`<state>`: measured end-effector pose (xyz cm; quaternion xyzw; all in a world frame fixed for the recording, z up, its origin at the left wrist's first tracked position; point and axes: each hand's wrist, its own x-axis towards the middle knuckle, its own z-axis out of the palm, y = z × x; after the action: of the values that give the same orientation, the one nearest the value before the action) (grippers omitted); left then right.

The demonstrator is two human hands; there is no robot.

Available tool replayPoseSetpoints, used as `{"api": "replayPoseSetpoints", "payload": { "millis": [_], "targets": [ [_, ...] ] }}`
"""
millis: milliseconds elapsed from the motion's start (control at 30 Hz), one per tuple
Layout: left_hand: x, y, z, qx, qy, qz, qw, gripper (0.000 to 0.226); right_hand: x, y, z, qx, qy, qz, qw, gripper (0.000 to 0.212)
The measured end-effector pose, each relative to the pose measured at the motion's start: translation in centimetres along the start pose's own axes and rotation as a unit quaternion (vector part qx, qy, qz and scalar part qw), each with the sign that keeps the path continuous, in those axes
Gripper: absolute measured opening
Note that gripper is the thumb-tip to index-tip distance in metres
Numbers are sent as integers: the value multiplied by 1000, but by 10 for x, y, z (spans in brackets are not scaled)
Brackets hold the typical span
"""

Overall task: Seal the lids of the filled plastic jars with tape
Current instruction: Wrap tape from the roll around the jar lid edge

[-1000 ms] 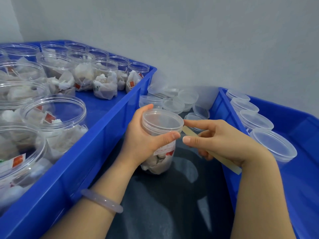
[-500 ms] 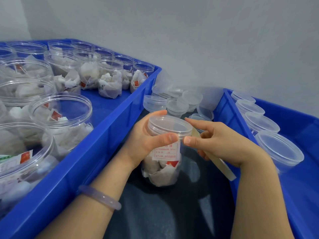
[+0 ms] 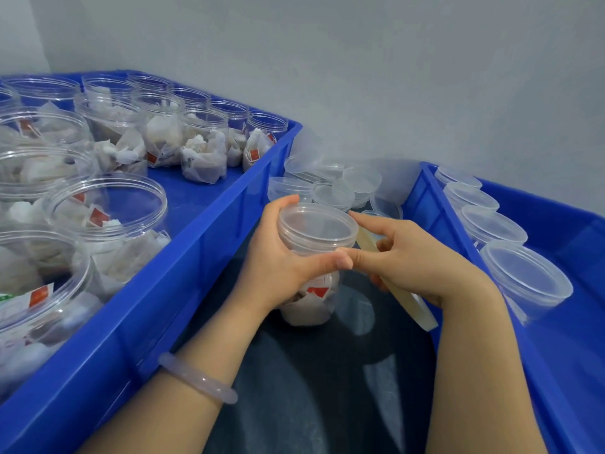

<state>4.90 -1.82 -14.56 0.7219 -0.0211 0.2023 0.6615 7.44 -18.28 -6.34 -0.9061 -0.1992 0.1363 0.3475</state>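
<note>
A clear plastic jar [image 3: 316, 235] filled with white sachets, lid on, stands upright between the two crates. My left hand [image 3: 278, 267] grips it around the neck, thumb across the front. My right hand [image 3: 409, 257] holds a cream tape roll [image 3: 412, 306] seen edge-on, its index finger against the lid's right rim and its thumb meeting my left thumb below the lid. The tape's free end is hidden behind my fingers.
A blue crate [image 3: 209, 231] on the left holds several open filled jars [image 3: 108, 231]. The blue crate [image 3: 563, 339] on the right holds a row of lidded jars [image 3: 523, 276]. Loose clear lids [image 3: 343, 188] are piled at the back against the grey wall.
The jar has turned in my left hand, its label now lower and partly hidden. My right thumb has moved in to meet my left thumb under the lid.
</note>
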Motion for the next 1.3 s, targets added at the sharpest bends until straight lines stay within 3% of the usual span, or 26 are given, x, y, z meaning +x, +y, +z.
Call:
{"api": "replayPoseSetpoints", "payload": {
  "millis": [100, 400, 533, 667, 733, 867, 933, 1000, 1100, 1233, 1300],
  "targets": [
    [3, 0, -5, -15, 6, 4, 1000, 95, -3, 1, -1, 10, -23, 1, 1000, 98],
    [3, 0, -13, -37, -29, 13, 999, 84, -5, 9, -2, 47, 12, -12, 999, 94],
    [5, 6, -18, 4, -71, -2, 997, 89, 2, 13, 1, 58, 7, -18, 998, 77],
    [9, 26, -26, 131, -128, -12, 983, 105, 4, 18, 2, 52, 7, -8, 999, 62],
    [15, 47, -27, 261, -181, -38, 947, 111, 4, 17, 2, 36, 9, -4, 999, 62],
    [38, 89, 6, 546, -244, -68, 798, 100, 8, 13, 4, 7, 33, -24, 999, 66],
    [45, 100, 28, 584, -286, -61, 757, 83, 9, 11, 5, -10, 37, -42, 998, 62],
    [53, 99, 42, 584, -329, -70, 739, 73, 8, 13, 3, -8, 30, -44, 999, 56],
    [61, 92, 37, 565, -352, -69, 743, 75, 4, 18, -1, 47, -2, -8, 999, 59],
    [65, 83, 21, 542, -304, -73, 780, 102, 8, 16, 3, 45, -5, 9, 999, 79],
    [64, 80, 19, 524, -267, -84, 804, 68, 12, 16, 4, 28, 38, 21, 999, 87]
  ]
}}
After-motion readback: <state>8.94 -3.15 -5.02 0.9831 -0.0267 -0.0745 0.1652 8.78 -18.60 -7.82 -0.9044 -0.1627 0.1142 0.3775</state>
